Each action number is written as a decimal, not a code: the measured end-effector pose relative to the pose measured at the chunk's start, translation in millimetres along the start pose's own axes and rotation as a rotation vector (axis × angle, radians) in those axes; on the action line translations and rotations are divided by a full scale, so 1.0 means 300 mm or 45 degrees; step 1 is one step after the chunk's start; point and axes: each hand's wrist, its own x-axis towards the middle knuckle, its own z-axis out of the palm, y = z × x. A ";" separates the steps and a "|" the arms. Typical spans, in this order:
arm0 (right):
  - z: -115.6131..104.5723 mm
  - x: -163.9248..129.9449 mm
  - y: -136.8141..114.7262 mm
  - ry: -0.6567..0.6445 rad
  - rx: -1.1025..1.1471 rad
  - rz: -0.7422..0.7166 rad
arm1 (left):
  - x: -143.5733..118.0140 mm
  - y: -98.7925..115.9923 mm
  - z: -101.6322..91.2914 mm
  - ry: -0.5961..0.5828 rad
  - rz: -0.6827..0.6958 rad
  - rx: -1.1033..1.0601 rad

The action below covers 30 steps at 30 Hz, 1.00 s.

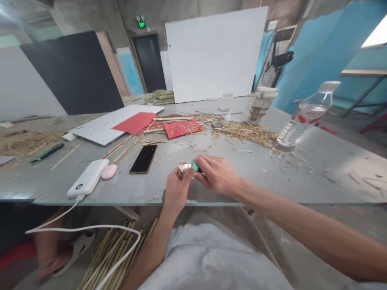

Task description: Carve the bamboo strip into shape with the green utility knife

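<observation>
Head cam: both hands meet near the tabletop's (pixel 272 177) near edge. Left hand (pixel 178 189) pinches a small tan wood piece (pixel 182 166), right hand (pixel 216 174) is closed around a green-handled knife (pixel 195 166) touching it. Black phone (pixel 144 158) lies just left.

Two hands at table edge: left hand (pixel 178 189), right hand (pixel 216 174), both on one green-handled knife (pixel 195 166) and one short bamboo piece (pixel 182 167). One black phone (pixel 144 158). One white power bank (pixel 88 177), one white cable (pixel 81 229). One pink oval object (pixel 109 171). Two red paper sheets (pixel 136 122) (pixel 182 128). One white board sheet (pixel 99 128). One plastic water bottle (pixel 305 114). One lidded cup (pixel 262 104). One small glass jar (pixel 226 101). One second green-handled tool (pixel 47 152). Bamboo strips on table and under it: too many to count.
</observation>
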 end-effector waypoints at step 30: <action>-0.016 0.005 0.003 -0.022 0.020 0.043 | 0.003 -0.014 0.002 0.061 0.013 0.074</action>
